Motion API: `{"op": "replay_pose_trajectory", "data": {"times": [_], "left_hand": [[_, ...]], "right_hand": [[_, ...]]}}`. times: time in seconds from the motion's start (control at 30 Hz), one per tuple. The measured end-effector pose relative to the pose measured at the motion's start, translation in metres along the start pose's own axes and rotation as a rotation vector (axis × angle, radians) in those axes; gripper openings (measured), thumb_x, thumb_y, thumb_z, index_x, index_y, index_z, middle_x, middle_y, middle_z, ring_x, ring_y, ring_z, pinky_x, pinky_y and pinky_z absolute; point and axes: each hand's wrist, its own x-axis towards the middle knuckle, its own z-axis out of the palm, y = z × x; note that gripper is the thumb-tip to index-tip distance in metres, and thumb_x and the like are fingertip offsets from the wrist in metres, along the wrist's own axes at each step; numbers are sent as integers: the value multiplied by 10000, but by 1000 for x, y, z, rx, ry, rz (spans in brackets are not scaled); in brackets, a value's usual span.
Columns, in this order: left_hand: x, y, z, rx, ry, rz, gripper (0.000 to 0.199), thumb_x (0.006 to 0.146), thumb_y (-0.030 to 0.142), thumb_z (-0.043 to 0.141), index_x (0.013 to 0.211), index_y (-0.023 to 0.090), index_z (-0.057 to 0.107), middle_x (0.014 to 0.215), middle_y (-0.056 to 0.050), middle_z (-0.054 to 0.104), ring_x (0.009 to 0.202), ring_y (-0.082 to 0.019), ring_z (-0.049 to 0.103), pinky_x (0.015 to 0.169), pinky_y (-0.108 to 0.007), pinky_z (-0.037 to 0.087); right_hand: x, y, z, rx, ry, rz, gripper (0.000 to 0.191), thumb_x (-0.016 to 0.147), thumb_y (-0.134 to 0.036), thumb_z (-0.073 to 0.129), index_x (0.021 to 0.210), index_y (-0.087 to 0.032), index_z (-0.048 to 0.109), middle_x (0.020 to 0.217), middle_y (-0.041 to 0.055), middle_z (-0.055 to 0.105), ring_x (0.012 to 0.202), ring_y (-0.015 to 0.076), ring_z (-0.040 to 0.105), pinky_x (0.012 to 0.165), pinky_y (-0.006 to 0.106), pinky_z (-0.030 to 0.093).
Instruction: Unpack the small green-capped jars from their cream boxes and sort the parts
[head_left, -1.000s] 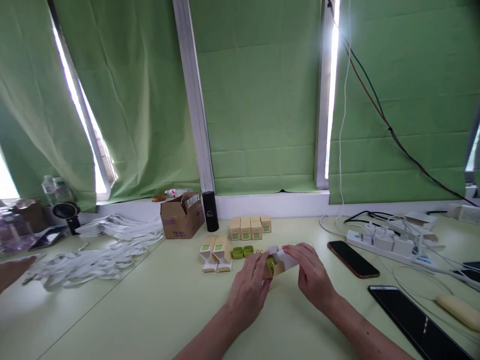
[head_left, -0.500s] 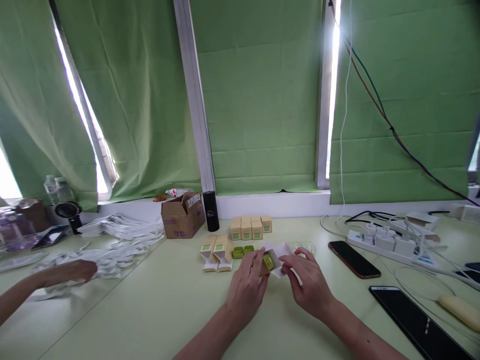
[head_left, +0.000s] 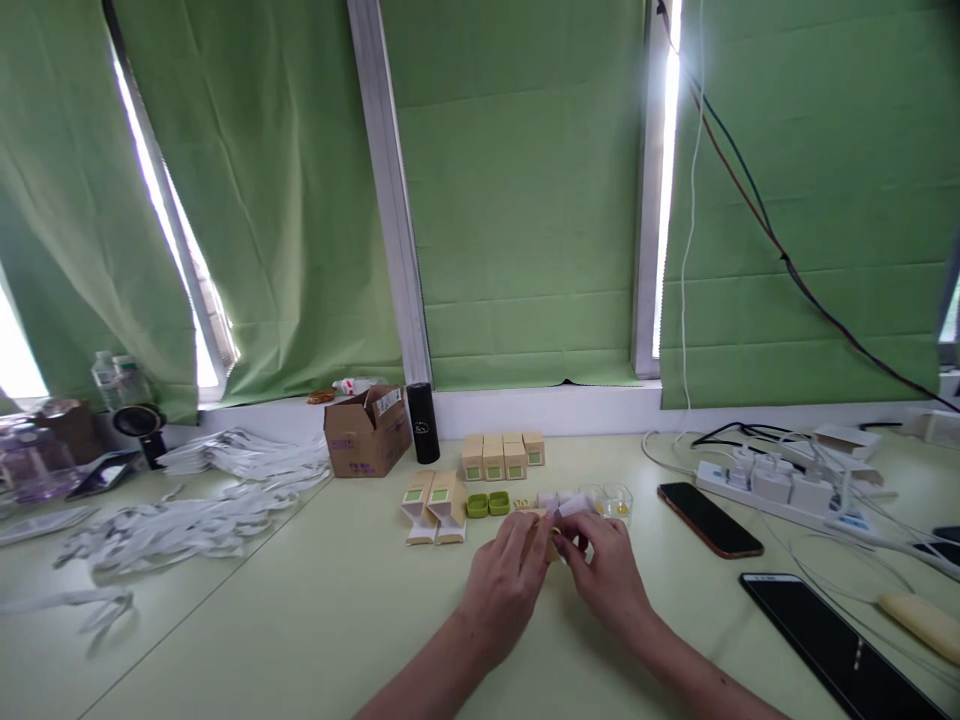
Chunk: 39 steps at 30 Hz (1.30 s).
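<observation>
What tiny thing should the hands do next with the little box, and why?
Perhaps the right hand should ease away from the small cardboard box, while the left hand steadies it. The right fingertips are at its open end and the white flap stands unfolded, so they probably block closing.

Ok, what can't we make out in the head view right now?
All head view:
Held box: inside hidden by the left hand and right hand.
What exactly the right hand grips: hidden by the hand itself.
Rear boxes: print too small.
Carton: inside hidden by its walls and flaps; side print blurred.
Nearest phone: near end cut off by the bottom edge.
</observation>
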Motion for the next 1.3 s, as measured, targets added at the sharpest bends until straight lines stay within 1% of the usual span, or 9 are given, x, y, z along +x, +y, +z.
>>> {"op": "replay_pose_trajectory", "data": {"times": [0.13,0.33,0.5,0.6,0.77,0.9,1.0,1.17,1.3], "left_hand": [[1,0,-1,11,22,-26,656,1010,140,505,1614,191,255,1269,-175,671,1203,-305,654,822,-376,644],[1,-4,-2,7,25,-67,665,1003,123,484,1617,204,240,1283,-183,656,1221,-316,644,839,-397,642],[-1,-6,-1,-12,0,-103,671,1000,138,475,1622,212,232,1319,-192,631,1228,-325,625,842,-408,631],[-1,-8,0,-61,19,-151,674,994,149,486,1619,229,247,1319,-188,623,1232,-328,614,890,-442,616],[-1,-19,-1,-163,82,-297,705,960,125,528,1611,245,284,1339,-178,602,1250,-327,585,997,-510,559],[-2,-31,4,-384,181,-491,622,977,215,552,1571,269,373,1349,-150,595,1266,-298,576,1032,-509,540],[-1,-37,9,-693,237,-699,560,991,338,560,1530,270,429,1388,-134,589,1265,-274,588,939,-422,595],[1,-41,13,-1191,316,-897,671,929,561,644,1490,252,447,1342,-141,665,1227,-262,648,973,-393,566],[-3,-44,17,-1404,355,-1038,689,856,600,720,1418,261,512,1356,-135,672,1187,-264,677,967,-394,563]], "right_hand": [[1,-4,-1,178,48,64,270,1008,-414,539,819,-236,612,857,54,697,764,234,643,697,365,496],[1,-6,-2,481,100,243,348,995,-560,546,950,-224,624,1042,97,720,862,229,685,728,356,591],[2,3,2,578,144,352,414,956,-640,562,928,-229,598,899,70,713,666,197,646,564,330,564],[7,3,-1,631,195,388,419,941,-657,567,918,-239,577,796,37,679,628,199,634,525,330,559],[14,2,-10,805,252,470,439,851,-664,679,876,-244,555,804,38,701,634,209,636,482,341,569],[13,6,-10,800,208,454,422,862,-648,678,869,-242,565,737,22,667,644,215,628,504,343,565],[10,10,-6,698,128,382,411,897,-641,639,849,-239,566,720,13,641,640,200,605,540,323,534],[4,10,-2,444,-66,248,349,992,-560,520,868,-238,572,797,26,687,711,205,634,642,321,512],[-1,8,-3,258,-190,151,233,1024,-414,467,880,-252,550,791,8,688,686,198,622,623,298,471]]}}
